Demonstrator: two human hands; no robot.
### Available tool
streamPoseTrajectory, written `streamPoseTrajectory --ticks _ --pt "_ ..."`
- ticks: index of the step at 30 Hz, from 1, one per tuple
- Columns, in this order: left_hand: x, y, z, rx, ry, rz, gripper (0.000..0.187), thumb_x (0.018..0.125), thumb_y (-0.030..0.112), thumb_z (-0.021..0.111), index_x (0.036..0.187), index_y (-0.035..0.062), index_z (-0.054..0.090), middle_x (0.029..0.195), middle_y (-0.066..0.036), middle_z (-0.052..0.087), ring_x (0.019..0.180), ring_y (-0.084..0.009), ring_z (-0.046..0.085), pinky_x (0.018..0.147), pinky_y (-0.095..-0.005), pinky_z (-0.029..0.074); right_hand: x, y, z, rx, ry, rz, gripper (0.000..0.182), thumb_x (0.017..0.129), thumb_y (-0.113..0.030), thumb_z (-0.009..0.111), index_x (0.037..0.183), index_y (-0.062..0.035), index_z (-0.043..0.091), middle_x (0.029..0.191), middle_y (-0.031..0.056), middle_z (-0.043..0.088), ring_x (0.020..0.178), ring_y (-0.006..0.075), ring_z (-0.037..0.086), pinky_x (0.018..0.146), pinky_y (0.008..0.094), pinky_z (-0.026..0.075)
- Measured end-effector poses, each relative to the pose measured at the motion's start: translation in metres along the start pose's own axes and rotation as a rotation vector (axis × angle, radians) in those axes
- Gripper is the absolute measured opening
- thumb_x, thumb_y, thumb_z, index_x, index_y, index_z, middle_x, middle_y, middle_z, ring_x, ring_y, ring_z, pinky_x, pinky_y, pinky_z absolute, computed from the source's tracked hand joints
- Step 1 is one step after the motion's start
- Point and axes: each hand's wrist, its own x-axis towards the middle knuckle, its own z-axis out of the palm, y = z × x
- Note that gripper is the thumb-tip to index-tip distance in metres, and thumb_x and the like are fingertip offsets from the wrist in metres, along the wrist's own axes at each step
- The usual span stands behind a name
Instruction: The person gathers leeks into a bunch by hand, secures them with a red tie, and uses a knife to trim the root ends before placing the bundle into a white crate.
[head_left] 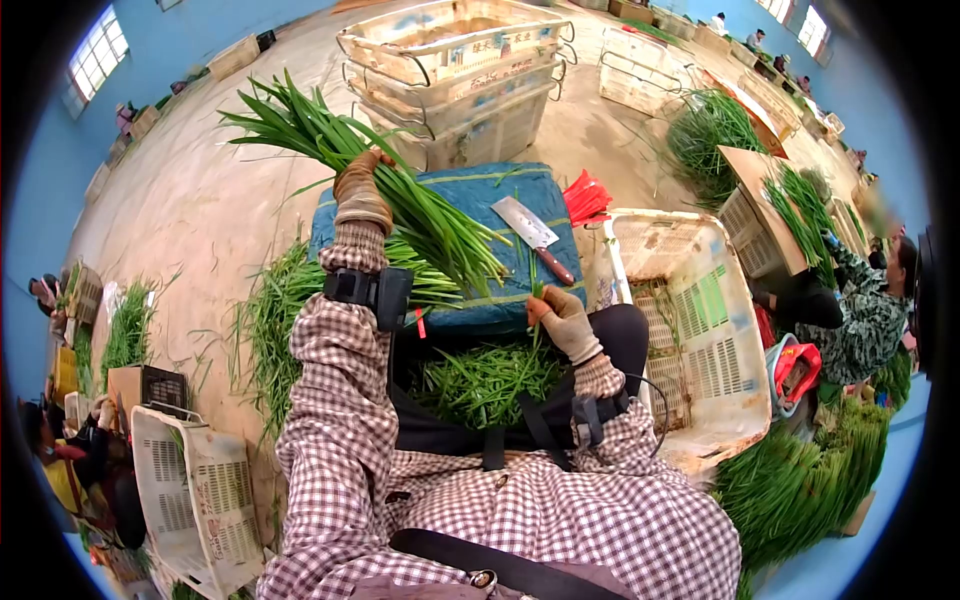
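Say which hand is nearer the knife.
Right. The right hand is just on the person's side of the knife, close to its handle; the left hand is well off to the blade's left, gripping the bundle.

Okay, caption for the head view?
Left hand grips a bundle of long green stalks beside a cleaver on blue cloth.

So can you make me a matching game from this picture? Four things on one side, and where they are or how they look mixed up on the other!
1. Cleaver
2. Left hand
3. Stacked crates
4. Sleeves

A. Beyond the blue surface, one on another
B. Checked
C. Lying on the blue surface
D. Gripping a leafy green bunch

Pairs: 1-C, 2-D, 3-A, 4-B
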Motion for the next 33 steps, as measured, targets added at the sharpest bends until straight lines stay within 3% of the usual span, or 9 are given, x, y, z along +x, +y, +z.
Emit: streamPoseTrajectory --ticks 3,9,12,16,17,19,20,27,33 --pt "-0.021 0.02 0.008 -0.075 0.01 -0.062 0.029 0.086 0.027 0.056 0.065 0.0066 0.057 0.065 -0.004 0.059 0.054 -0.0169 0.049 0.053 -0.0303 0.041 0.008 -0.041 0.039 -0.163 0.169 -0.121 0.012 0.088 -0.015 0.059 0.09 -0.0037 0.056 0.064 0.0002 0.053 0.053 0.0094 0.046 0.05 0.0256 0.041" --pt "-0.009 0.006 0.015 -0.111 0.037 -0.009 0.026 0.087 0.025 0.055 0.069 0.0061 0.057 0.069 -0.003 0.057 0.058 -0.0171 0.047 0.059 -0.0312 0.041 0.061 -0.049 0.09 -0.9 0.375 -0.413 0.021 0.078 -0.027 0.066 0.089 -0.0106 0.058 0.062 0.0076 0.056 0.056 0.027 0.057 0.051 0.0372 0.044" --pt "-0.011 0.011 0.011 -0.232 0.011 -0.016 0.021 0.086 0.021 0.057 0.07 0.007 0.057 0.07 -0.003 0.057 0.062 -0.0168 0.05 0.063 -0.0302 0.043 0.055 -0.023 0.083 -1.078 0.161 -0.497 0.017 0.081 -0.027 0.06 0.078 -0.0104 0.056 0.066 0.0089 0.059 0.062 0.03 0.06 0.053 0.0408 0.046" --pt "-0.004 0.019 -0.025 -0.346 0.024 0.021 0.024 0.078 0.028 0.063 0.065 0.0078 0.059 0.074 -0.007 0.061 0.065 -0.0193 0.053 0.066 -0.0379 0.046 -0.003 0.045 0.07 -1.323 -0.402 -0.107 0.017 0.08 -0.023 0.059 0.091 -0.0109 0.062 0.069 0.0096 0.062 0.063 0.0305 0.061 0.054 0.0433 0.047" --pt "-0.005 0.024 -0.03 -0.438 0.007 0.061 0.018 0.076 0.024 0.065 0.069 0.0076 0.059 0.072 -0.009 0.062 0.061 -0.0219 0.056 0.064 -0.0392 0.049 -0.012 0.071 0.058 -1.411 -0.79 0.043 0.045 0.078 -0.025 0.061 0.121 -0.0169 0.053 0.086 0.0128 0.066 0.08 0.0299 0.064 0.066 0.0432 0.05" --pt "-0.014 0.032 -0.044 -0.489 -0.028 0.1 0.014 0.074 0.02 0.066 0.074 0.0069 0.06 0.072 -0.009 0.062 0.063 -0.0239 0.059 0.066 -0.0394 0.052 -0.03 0.044 0.047 -1.269 -0.989 0.515 0.068 0.075 -0.035 0.066 0.136 -0.0242 0.039 0.125 0.0123 0.054 0.11 0.0271 0.055 0.09 0.0398 0.045" --pt "-0.021 0.034 -0.055 -0.648 -0.213 0.067 0.018 0.076 0.02 0.066 0.084 0.004 0.061 0.084 -0.01 0.064 0.08 -0.0267 0.063 0.077 -0.0407 0.053 -0.029 0.039 0.041 -1.277 -0.894 0.491 0.065 0.075 -0.036 0.067 0.134 -0.0224 0.043 0.125 0.0117 0.054 0.11 0.0273 0.056 0.09 0.0399 0.045" --pt "-0.045 0.031 -0.095 -1.389 -0.633 0.023 0.014 0.076 0.003 0.065 0.078 0.0039 0.051 0.07 0.0 0.054 0.071 -0.0112 0.056 0.078 -0.0275 0.051 0.019 -0.035 0.027 -0.721 0.035 -0.164 0.027 0.079 -0.02 0.068 0.101 -0.0069 0.059 0.094 0.0078 0.062 0.07 0.0206 0.063 0.062 0.0312 0.049" --pt "-0.074 0.022 -0.099 -1.468 -0.761 -0.094 0.018 0.077 0.005 0.066 0.09 0.0059 0.055 0.074 0.002 0.056 0.072 -0.0122 0.057 0.072 -0.0221 0.05 0.023 -0.05 0.062 -0.211 -0.022 -0.417 0.009 0.079 -0.005 0.067 0.083 0.0001 0.062 0.073 0.0027 0.054 0.057 0.0081 0.049 0.051 0.0238 0.039"
